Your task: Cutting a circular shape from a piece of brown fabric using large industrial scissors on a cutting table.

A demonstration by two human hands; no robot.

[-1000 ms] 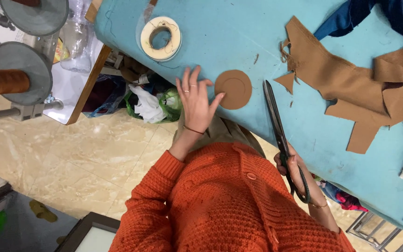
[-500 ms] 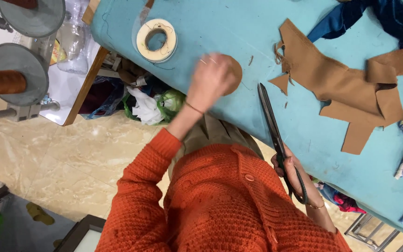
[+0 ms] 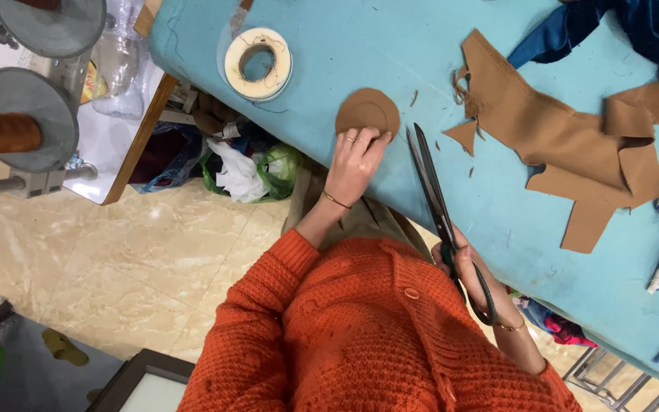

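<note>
The left hand (image 3: 356,160) rests on the near edge of a round brown fabric disc (image 3: 368,111) lying flat on the blue table (image 3: 329,53), fingers together and pressing it. Just right of it, the right hand (image 3: 476,278) grips the handles of long scissors (image 3: 440,210), blades slightly apart, tips near the disc
</note>
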